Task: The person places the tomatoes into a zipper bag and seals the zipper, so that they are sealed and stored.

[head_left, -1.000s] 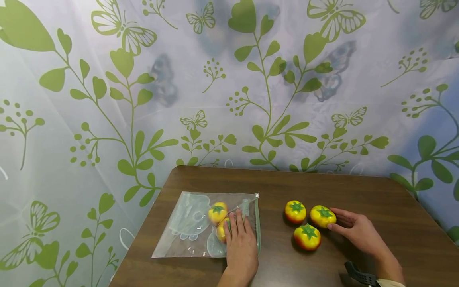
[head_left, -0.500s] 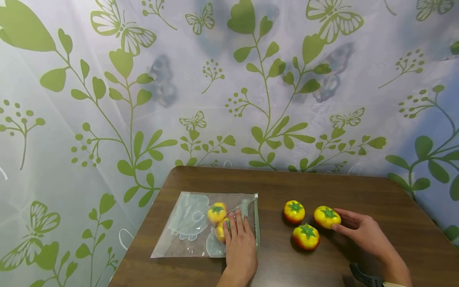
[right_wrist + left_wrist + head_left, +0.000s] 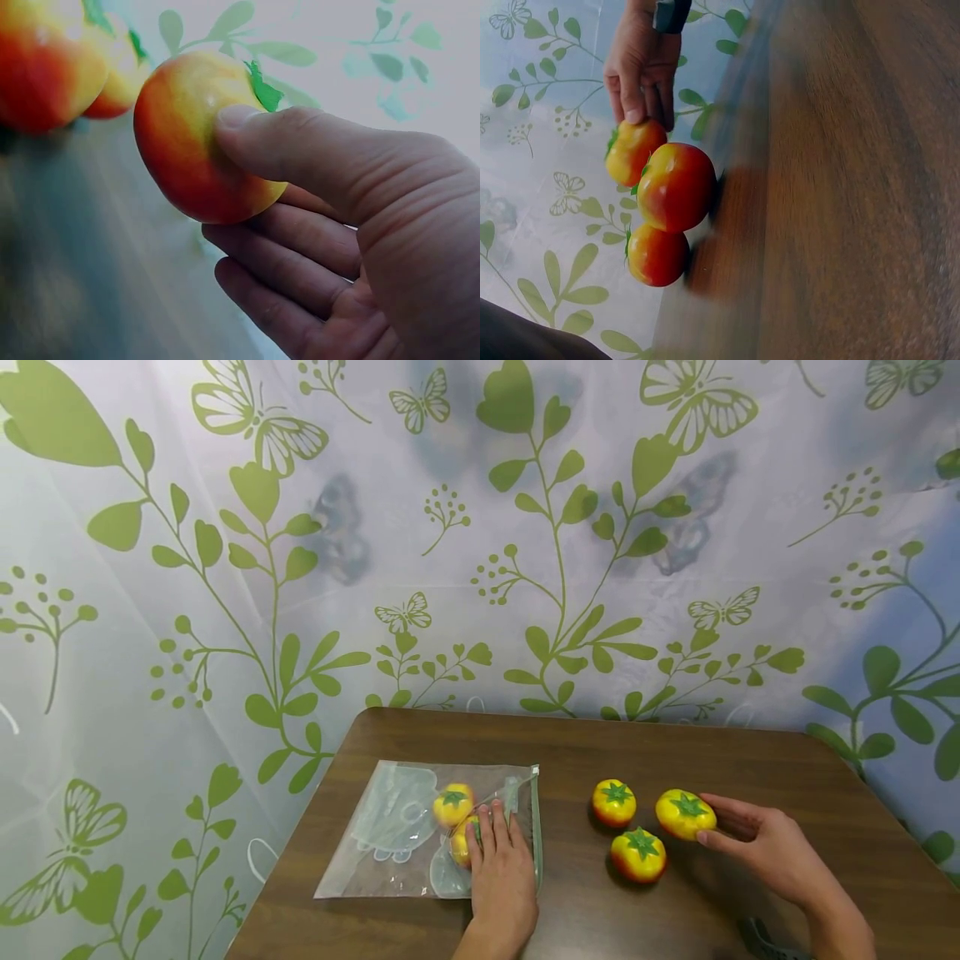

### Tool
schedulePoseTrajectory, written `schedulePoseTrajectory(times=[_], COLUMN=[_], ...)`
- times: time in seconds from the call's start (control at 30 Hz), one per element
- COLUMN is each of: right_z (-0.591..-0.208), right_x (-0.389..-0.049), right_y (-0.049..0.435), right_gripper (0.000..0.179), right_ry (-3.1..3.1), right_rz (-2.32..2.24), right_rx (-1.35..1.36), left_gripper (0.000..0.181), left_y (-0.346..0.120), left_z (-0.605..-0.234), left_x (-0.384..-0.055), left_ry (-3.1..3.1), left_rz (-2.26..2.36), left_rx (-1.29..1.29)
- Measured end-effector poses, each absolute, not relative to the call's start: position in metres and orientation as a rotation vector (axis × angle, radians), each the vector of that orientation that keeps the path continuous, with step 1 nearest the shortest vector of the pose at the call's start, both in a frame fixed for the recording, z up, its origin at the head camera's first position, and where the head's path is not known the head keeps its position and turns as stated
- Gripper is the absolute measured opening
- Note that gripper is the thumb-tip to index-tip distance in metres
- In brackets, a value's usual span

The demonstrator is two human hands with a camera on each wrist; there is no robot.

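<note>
My right hand (image 3: 783,852) pinches a toy tomato (image 3: 686,815), yellow on top and red below with a green star-shaped leaf. In the right wrist view the thumb presses one side of this toy tomato (image 3: 191,150), fingers behind and beneath it. Two more toy tomatoes stand to its left on the table, one farther back (image 3: 613,803) and one nearer (image 3: 638,857). My left hand (image 3: 501,881) lies flat, fingers straight, on a clear zip bag (image 3: 348,872). Inside the bag are two toy tomatoes, one whole in view (image 3: 453,805) and another (image 3: 461,847) partly covered by the fingers.
The brown wooden table (image 3: 570,927) has its back edge against a curtain (image 3: 450,552) printed with green leaves and butterflies. A green zip strip (image 3: 537,835) runs along the bag's right side. A dark wristband (image 3: 763,941) sits at my right wrist.
My right hand has drawn the toy tomato to the right, away from the other two, and raised it slightly. The left hand stays in place on the bag.
</note>
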State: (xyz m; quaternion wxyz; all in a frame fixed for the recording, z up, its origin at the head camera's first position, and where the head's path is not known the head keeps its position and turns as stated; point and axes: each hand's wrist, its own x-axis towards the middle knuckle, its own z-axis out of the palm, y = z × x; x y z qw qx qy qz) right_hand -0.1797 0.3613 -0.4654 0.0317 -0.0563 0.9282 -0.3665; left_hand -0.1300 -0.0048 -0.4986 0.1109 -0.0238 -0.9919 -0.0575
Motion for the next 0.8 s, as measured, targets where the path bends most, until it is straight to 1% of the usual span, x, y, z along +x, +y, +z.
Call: schedulePoseTrajectory(times=[0.2, 0.33, 0.5, 0.8], right_z=[-0.450, -0.441, -0.439, -0.437], right_x=[-0.174, -0.172, -0.173, -0.180], right_y=[0.348, 0.338, 0.326, 0.299], right_gripper=[0.063, 0.061, 0.060, 0.060], right_ry=[2.848, 2.834, 2.803, 2.748], right_rz=[-1.188, -1.200, -1.201, -1.211], right_rx=[-0.297, -0.333, -0.373, -0.475], left_gripper=[0.067, 0.068, 0.069, 0.064], left_y=[-0.005, -0.005, -0.005, -0.005], left_z=[-0.497, -0.497, -0.500, -0.499], left_x=[-0.129, -0.129, -0.129, -0.129], left_ry=[-2.920, -2.923, -2.904, -2.907], left_rz=[-0.161, -0.163, -0.171, -0.153], left_rx=[-0.074, -0.076, -0.075, -0.071])
